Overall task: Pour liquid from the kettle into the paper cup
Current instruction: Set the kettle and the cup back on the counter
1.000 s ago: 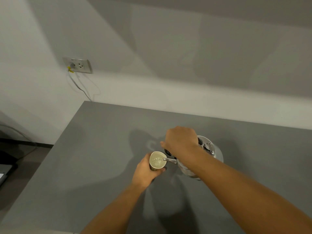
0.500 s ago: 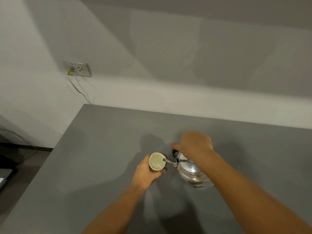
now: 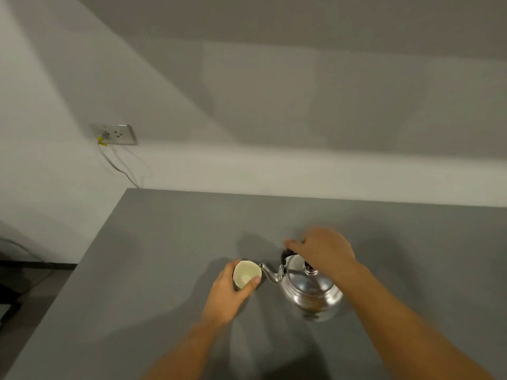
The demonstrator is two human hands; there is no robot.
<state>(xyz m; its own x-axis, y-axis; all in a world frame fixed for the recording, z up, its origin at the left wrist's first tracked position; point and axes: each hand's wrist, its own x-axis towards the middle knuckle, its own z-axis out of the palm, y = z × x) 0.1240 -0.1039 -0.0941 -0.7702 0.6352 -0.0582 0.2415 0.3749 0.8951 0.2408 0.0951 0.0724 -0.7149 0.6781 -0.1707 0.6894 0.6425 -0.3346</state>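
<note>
The left hand [image 3: 229,294] is wrapped around the paper cup [image 3: 246,274], its grip pressed against the cup's side with the thumb [image 3: 253,282] lying up along the near wall to the rim. The cup sits low on the grey surface [image 3: 164,256] and tips a little toward me, so I can see down into its pale inside; the picture is too soft to tell how much liquid is in it. Just to the right of that grip stands the metal kettle [image 3: 310,290], shiny and round-bellied, sitting upright on the surface with its lid knob [image 3: 309,267] on top. Its thin curved spout [image 3: 270,274] reaches left, and the tip comes right up beside the cup's rim, near the thumb. The right hand [image 3: 322,249] is over the kettle from behind, its fingers [image 3: 292,244] curled down on the black handle [image 3: 286,255], so that grip looks closed around the handle, though the hand is blurred and hides most of it. Both bare forearms come in from the bottom edge. Far beyond the left grip, on the white wall, there is a power outlet [image 3: 116,133] with a yellow-tagged cable [image 3: 115,164] hanging from it down behind the surface's far corner.
</note>
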